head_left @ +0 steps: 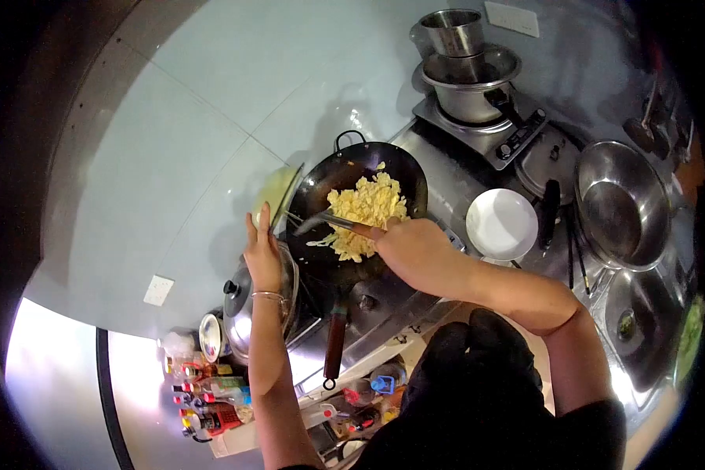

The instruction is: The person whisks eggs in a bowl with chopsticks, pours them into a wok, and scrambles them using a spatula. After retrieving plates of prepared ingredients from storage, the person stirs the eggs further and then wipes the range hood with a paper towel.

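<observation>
My left hand (262,257) grips a pale yellow-green bowl (271,196), tipped on its side with its rim at the left edge of the black wok (410,168). Scrambled eggs (368,205) lie in the middle of the wok in loose yellow pieces. The fingers of my right hand (419,252) are wrapped round the wooden handle of a spatula (338,220). Its metal blade points left, close to the bowl's rim, over the wok. Toward me sticks out the wok's long wooden handle (336,345), which neither hand holds. The bowl's inside is mostly hidden.
A lidded pot (245,301) stands left of the wok, beside several bottles (211,395). To the right are a white bowl (501,225), a steel basin (650,204) and the sink (642,321). A steel pot (470,102) sits on a cooker (513,145) at the back.
</observation>
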The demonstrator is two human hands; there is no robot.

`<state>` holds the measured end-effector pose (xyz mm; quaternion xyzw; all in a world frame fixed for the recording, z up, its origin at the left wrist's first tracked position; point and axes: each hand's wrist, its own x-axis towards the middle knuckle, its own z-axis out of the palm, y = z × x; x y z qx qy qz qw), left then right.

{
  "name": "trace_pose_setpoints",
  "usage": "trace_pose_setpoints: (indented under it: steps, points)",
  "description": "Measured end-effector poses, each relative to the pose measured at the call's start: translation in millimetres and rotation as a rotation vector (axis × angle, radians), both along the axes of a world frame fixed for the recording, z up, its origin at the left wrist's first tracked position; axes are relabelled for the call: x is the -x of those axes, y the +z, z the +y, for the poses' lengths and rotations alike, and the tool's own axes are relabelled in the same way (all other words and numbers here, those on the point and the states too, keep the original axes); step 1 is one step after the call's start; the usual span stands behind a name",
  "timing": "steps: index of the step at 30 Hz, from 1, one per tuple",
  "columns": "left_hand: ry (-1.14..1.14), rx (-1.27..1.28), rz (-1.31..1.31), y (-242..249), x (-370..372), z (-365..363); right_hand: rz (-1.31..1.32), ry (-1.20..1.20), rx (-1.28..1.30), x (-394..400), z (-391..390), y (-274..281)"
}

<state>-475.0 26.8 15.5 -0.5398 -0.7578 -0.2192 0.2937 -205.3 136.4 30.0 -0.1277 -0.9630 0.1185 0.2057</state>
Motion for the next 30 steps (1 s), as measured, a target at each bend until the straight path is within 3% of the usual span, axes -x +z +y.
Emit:
trace_pose_setpoints:
  steps: [2,3,6,8,9,10,12,13,14,17,20,22,23,25,26,28,30]
  points:
    - [0.043,-0.043,-0.033,-1,0,-1,0.035,-0.081,-0.050,7,4,-12]
    - [0.072,-0.136,-0.158,-2,1,-2,-0.014,-0.079,-0.082,15,9,-23]
    - [0.070,-0.405,-0.149,-14,14,-3,-0.012,-0.098,-0.056,41,30,-48]
    - [0.114,-0.754,-1.064,-25,30,-11,0.005,-0.070,0.020,62,52,-72]
    - [0.036,-0.841,-1.246,-24,30,-18,0.026,-0.059,0.109,69,60,-80]
    - [0.050,-0.881,-1.242,-29,34,-26,0.018,-0.028,0.087,72,64,-81]
    - [-0.151,-0.983,-1.479,-38,40,-43,-0.100,-0.005,0.481,78,71,-84]
    - [-0.112,-0.997,-1.527,-28,27,-52,-0.117,0.036,0.448,83,74,-91]
    - [-0.099,-1.060,-1.509,-26,20,-62,-0.094,0.051,0.344,86,78,-102]
    - [-0.345,-1.046,-1.619,-17,-7,-99,-0.059,0.190,0.192,85,83,-95]
    - [-0.248,-1.076,-1.647,-4,-40,-137,-0.133,0.308,0.088,78,115,-98]
    - [-0.188,-1.264,-1.633,-9,-64,-172,-0.125,0.468,0.035,71,118,-65]
    - [-0.214,-1.358,-1.567,-16,-74,-190,-0.309,0.394,-0.114,64,110,-39]
    - [-0.238,-1.551,-1.411,-33,-103,-239,-0.359,0.454,-0.313,60,139,-33]
    - [-0.255,-1.635,-1.334,-38,-121,-262,-0.389,0.440,-0.165,57,146,-24]
    - [0.247,-1.876,-1.204,-58,-160,-313,-0.430,0.385,0.070,63,161,-22]
    - [0.321,-1.950,-0.968,-96,-193,-370,-0.386,0.292,0.140,79,170,-35]
